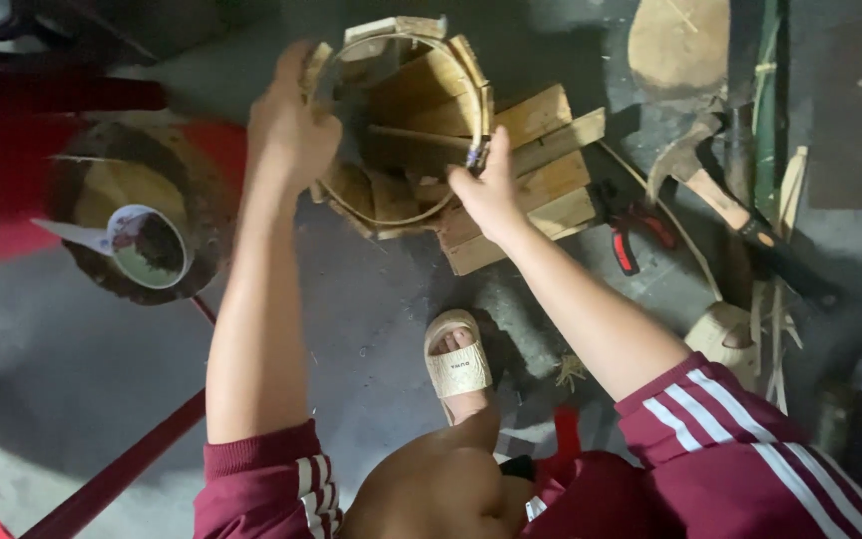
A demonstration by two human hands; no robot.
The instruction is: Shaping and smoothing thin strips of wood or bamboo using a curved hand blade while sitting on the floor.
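Wooden-stave bucket point(406, 125) tilted, mouth toward viewer, between both hands: left hand point(291, 125) grips the rim; right hand point(491, 190) pinches the binding hoop point(476, 150).

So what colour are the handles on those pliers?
Red and black, on the pliers lying on the floor; the head view shows them.

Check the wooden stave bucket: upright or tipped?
Tipped: the wooden stave bucket lies with its mouth facing the camera, leaning on wooden blocks, both hands gripping its rim.
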